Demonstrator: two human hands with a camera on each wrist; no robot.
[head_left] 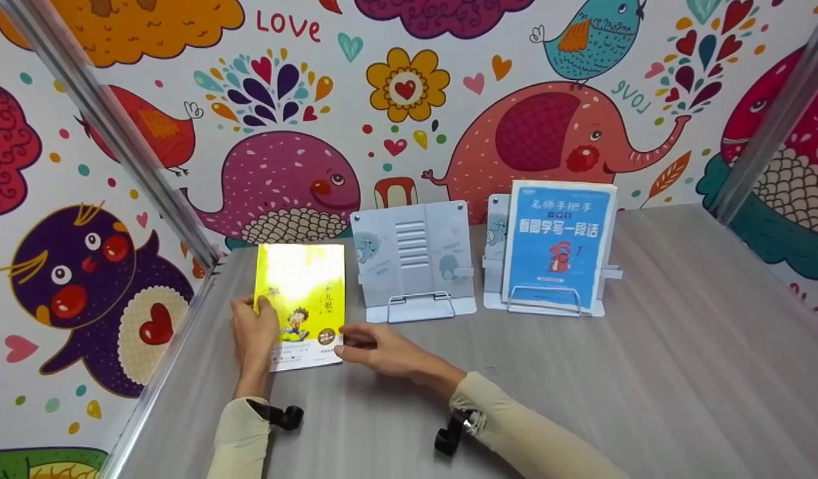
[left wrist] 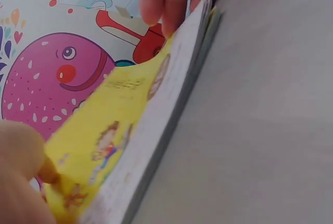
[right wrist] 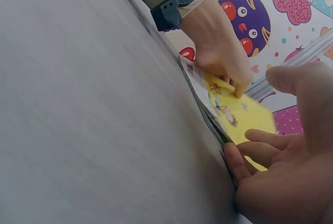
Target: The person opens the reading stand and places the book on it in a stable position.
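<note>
A yellow children's book (head_left: 309, 279) with a white lower band stands tilted at the left of the table, its glossy cover facing the head view. My left hand (head_left: 255, 332) grips its left edge, the thumb on the front cover. The fingers of my right hand (head_left: 389, 352) touch the lower right edge, and in the right wrist view my right thumb (right wrist: 283, 78) stays apart from the cover. In the left wrist view the cover bows slightly along its page edges. Whatever lies behind the book is hidden.
Right of the book stands a bare pale book stand (head_left: 415, 259) with a wire ledge. Farther right, a second stand (head_left: 495, 243) bears a blue book (head_left: 558, 249). A cartoon-printed wall (head_left: 409, 153) backs the grey table (head_left: 688, 372), with metal posts (head_left: 130, 153) at the sides.
</note>
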